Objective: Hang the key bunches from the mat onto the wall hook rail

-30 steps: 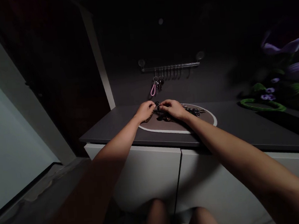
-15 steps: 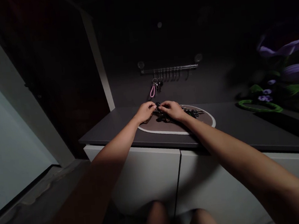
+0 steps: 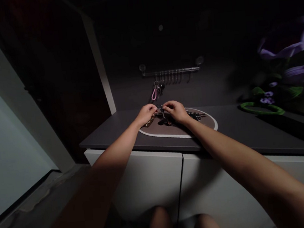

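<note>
Above the left part of an oval brown mat with a white rim [image 3: 159,134], my two hands are close together. My left hand [image 3: 145,115] is closed in a pinch at one side of a small bunch of keys [image 3: 162,109], dark and metallic. From the other side my right hand [image 3: 177,111] pinches the same bunch, partly hiding it. More keys [image 3: 195,115] lie on the mat behind and right of my right hand. A patterned flat piece [image 3: 149,122] shows under my left hand; its kind is unclear.
On the back wall a clear rail with hooks [image 3: 171,71] carries keys with a pink loop strap [image 3: 154,93]. Purple flowers [image 3: 301,72] and a green ring [image 3: 261,108] stand at the right of the dark counter [image 3: 102,131]. White cabinet doors [image 3: 149,175] are below.
My hands have shifted slightly apart, and a shiny metal part now shows between them where a dark round piece was. The view has moved a little.
</note>
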### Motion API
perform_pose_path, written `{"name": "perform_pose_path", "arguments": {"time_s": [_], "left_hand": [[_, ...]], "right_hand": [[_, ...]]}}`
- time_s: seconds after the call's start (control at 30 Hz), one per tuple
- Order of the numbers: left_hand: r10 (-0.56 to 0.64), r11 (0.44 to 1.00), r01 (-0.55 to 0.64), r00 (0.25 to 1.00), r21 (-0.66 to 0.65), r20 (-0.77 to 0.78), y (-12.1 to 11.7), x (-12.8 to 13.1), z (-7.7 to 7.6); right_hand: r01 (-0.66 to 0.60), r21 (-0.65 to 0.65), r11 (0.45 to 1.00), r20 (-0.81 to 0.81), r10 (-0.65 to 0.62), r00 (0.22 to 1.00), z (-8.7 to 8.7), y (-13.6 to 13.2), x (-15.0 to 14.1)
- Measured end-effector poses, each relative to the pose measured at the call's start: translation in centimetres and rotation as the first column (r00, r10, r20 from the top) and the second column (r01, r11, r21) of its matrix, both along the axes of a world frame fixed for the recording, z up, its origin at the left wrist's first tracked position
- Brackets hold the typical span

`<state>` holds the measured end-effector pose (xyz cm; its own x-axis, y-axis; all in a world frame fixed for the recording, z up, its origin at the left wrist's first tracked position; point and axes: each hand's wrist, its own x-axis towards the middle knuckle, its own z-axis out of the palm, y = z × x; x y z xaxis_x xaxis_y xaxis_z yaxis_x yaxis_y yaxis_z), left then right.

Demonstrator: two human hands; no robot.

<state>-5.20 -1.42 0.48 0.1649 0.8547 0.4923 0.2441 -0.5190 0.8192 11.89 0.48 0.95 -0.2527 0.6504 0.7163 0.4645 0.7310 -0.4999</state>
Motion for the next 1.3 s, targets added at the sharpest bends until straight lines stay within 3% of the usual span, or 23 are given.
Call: {"name": "perform_pose_path", "arguments": {"time_s": [0.13,0.53,0.7,0.83,0.97,1.13,1.3], "left_hand": [[0.038,0.999,-0.038,0.999,-0.037,0.006,0.1,0.0,-0.2],[0.105,0.993,-0.079,0.941,0.092,-0.322,0.0,-0.4,-0.4],[0.21,0.972,-0.145,0.894,0.187,-0.396,-0.1,-0.2,-0.4],[0.336,0.931,-0.22,0.83,0.292,-0.446,-0.2,-0.2,-0.4],[0.402,0.908,-0.277,0.789,0.314,-0.465,-0.1,-0.2,-0.6],[0.38,0.918,-0.262,0.795,0.298,-0.473,-0.1,-0.1,-0.9],[0.368,0.924,-0.247,0.786,0.293,-0.497,0.0,-0.1,-1.1]], "right_hand": [[0.006,0.05,0.999,0.01,-0.007,1.0,0.1,0.1,0.1],[-0.171,-0.096,0.981,-0.122,0.159,0.98,-0.1,0.4,-0.1],[-0.197,-0.131,0.972,-0.199,0.169,0.965,-0.4,0.7,0.2],[-0.232,-0.202,0.952,-0.339,0.154,0.928,-0.2,0.4,0.3],[-0.315,-0.281,0.907,-0.53,0.127,0.839,0.1,-0.2,0.1],[-0.341,-0.328,0.881,-0.666,0.04,0.745,1.3,-0.2,-0.1],[-0.34,-0.337,0.878,-0.716,-0.004,0.699,4.3,1.3,-0.6]]}}
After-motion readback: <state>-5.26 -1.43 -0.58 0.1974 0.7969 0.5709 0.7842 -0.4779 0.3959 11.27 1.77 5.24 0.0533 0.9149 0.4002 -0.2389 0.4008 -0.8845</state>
